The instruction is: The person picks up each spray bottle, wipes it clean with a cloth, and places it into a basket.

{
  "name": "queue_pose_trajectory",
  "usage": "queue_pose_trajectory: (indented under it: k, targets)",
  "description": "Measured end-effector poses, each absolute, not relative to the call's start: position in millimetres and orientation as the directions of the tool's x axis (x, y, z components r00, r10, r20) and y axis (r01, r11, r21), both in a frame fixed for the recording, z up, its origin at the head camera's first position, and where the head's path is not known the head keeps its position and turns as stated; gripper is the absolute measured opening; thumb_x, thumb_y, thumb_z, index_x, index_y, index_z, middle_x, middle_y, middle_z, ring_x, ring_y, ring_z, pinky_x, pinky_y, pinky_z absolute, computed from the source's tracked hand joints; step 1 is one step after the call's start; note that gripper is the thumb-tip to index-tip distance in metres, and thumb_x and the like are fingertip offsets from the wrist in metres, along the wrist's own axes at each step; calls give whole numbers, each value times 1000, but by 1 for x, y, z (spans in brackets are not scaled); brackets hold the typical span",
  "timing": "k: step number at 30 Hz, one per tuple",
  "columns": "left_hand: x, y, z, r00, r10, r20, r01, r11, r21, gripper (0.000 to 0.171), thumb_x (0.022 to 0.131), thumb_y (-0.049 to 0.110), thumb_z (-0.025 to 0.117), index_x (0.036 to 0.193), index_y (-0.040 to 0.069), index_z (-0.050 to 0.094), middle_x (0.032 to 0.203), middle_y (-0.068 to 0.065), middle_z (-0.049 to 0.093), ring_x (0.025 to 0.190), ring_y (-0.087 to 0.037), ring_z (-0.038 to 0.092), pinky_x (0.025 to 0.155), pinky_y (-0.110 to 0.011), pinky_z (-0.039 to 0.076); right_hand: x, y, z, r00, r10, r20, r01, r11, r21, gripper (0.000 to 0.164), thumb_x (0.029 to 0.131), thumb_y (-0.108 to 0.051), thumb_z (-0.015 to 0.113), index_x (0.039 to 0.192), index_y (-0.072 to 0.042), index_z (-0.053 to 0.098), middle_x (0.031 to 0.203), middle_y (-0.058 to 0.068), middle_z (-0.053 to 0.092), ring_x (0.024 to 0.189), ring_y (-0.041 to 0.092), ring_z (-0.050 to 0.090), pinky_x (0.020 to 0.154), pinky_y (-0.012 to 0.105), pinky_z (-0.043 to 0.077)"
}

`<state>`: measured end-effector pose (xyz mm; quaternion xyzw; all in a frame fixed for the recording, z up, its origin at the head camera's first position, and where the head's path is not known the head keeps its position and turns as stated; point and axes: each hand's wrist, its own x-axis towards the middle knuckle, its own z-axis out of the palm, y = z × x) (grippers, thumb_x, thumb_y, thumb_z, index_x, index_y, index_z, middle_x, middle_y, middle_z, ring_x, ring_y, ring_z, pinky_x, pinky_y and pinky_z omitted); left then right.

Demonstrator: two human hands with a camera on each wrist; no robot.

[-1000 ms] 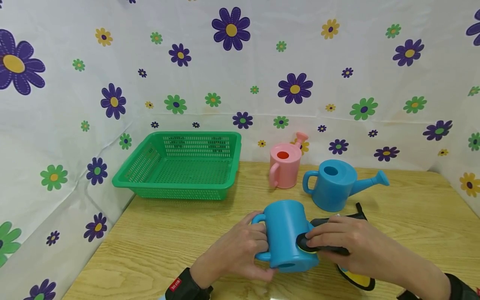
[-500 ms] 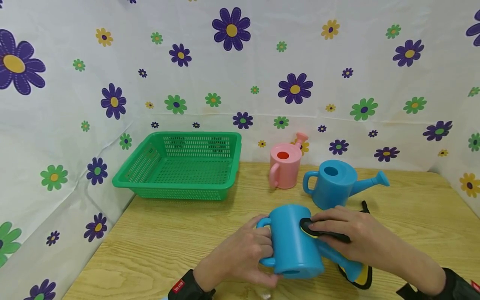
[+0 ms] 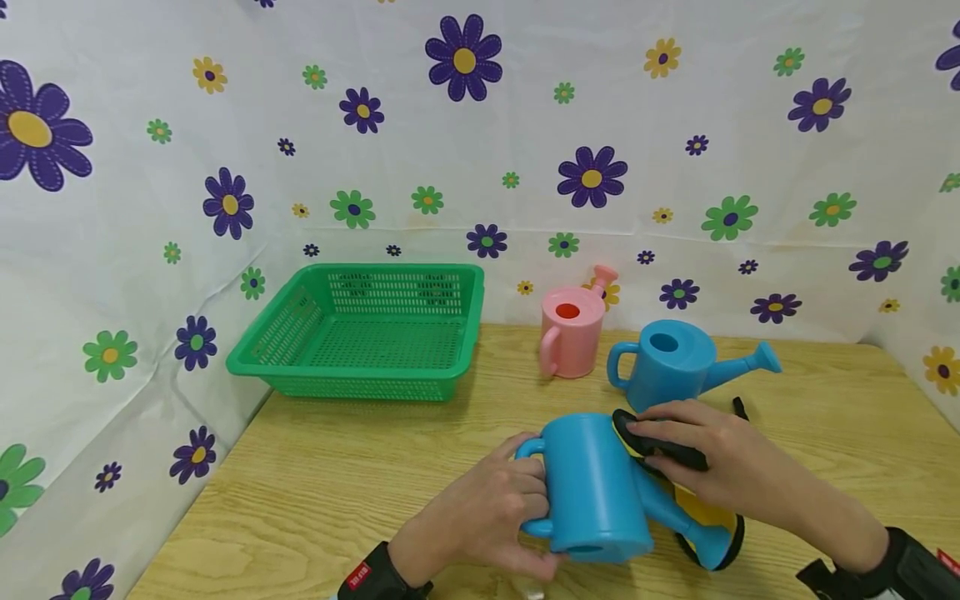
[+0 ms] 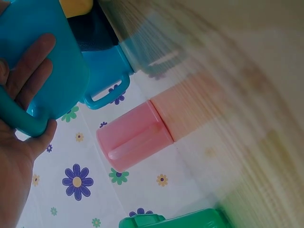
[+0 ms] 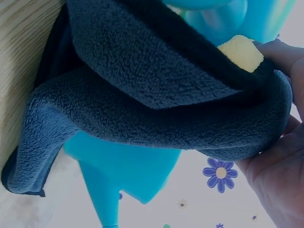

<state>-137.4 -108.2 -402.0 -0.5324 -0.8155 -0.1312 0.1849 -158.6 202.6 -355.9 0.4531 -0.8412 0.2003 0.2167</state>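
Observation:
My left hand (image 3: pixel 498 508) grips the handle of a blue watering can (image 3: pixel 588 487), fingers through the loop. The can is tipped over, with its filling hole towards me and its spout pointing down to the right. In the left wrist view, some fingers (image 4: pixel 35 71) lie against the can's wall. A dark grey and yellow cloth (image 3: pixel 678 452) is pinched in my right hand (image 3: pixel 723 458) and touches the can's upper right edge. Part of this cloth hangs behind the spout. The right wrist view shows its fluffy grey side (image 5: pixel 142 109) bunched between thumb and fingers.
Behind the right hand stands a second blue watering can (image 3: pixel 663 367), spout to the right. A pink watering can (image 3: pixel 573 333) stands to its left. The green perforated basket (image 3: pixel 352 379) sits at the back left, near the flowered backdrop (image 3: pixel 420 150).
Both hands have shifted slightly. The cloth has slid from the can's lower side up to its upper right edge. The can has moved a little right and nearer, and its spout has come into sight.

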Motion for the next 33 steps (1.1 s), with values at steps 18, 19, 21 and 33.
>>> queue_pose_trajectory:
  k: [18, 19, 21, 33]
  targets:
    - [-136, -107, -402, -380, 817, 433, 916, 398, 53, 41, 75, 49, 83, 63, 23, 54, 62, 14, 51, 76, -3, 48, 115, -46, 43, -160, 210, -356, -614, -658, 435, -781, 585, -219, 55, 75, -10, 89, 127, -16, 71, 118, 1, 74, 105, 24, 73, 82, 42, 63]
    - [-136, -107, -402, -379, 819, 431, 915, 400, 45, 41, 75, 49, 82, 63, 23, 54, 63, 14, 51, 77, -3, 48, 115, -46, 43, -160, 210, -356, -617, -659, 431, -779, 588, -217, 55, 75, -10, 89, 127, -16, 71, 118, 0, 75, 105, 24, 73, 82, 41, 63]
    - [-136, -107, -402, -383, 820, 425, 914, 402, 47, 41, 76, 50, 82, 63, 23, 54, 63, 14, 51, 77, -3, 48, 115, -47, 43, -159, 210, -355, -617, -662, 427, -779, 589, -212, 54, 76, -9, 88, 127, -16, 71, 117, -1, 75, 104, 22, 73, 82, 40, 63]
    - [-138, -108, -402, -379, 831, 407, 910, 415, -2, 41, 78, 52, 79, 64, 23, 55, 64, 14, 51, 77, -3, 47, 112, -47, 45, -154, 211, -353, -616, -702, 357, -787, 566, -247, 51, 82, -9, 82, 130, -22, 69, 120, -8, 75, 103, 16, 72, 82, 35, 62]
